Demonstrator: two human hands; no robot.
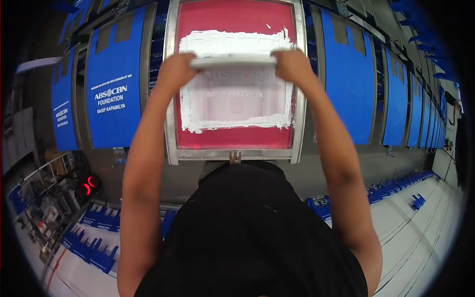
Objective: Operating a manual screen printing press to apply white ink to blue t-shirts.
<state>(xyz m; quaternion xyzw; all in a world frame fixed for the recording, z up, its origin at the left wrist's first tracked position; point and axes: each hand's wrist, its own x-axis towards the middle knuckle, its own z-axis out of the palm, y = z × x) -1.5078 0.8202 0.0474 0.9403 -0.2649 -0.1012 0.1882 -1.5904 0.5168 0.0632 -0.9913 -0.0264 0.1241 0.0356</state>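
Note:
A screen printing frame (172,114) with a metal border and red mesh lies in front of me. White ink (217,40) forms a thick rough rectangle on the mesh, and faint lettering shows through a thinner film inside it. Across the upper part of that rectangle runs a pale squeegee (233,61). My left hand (177,72) is closed around its left end, and my right hand (294,66) grips its right end. Both arms reach forward, elbows slightly out. The squeegee's lower edge looks blurred, and the surface beneath the frame is hidden.
Blue bags (115,79) with cut-out handles lie flat on boards to the left; one carries white print. Plain blue bags (349,84) continue in a row rightward. More blue bags (94,247) lie behind me at lower left. A red-glowing heater (89,185) stands at left.

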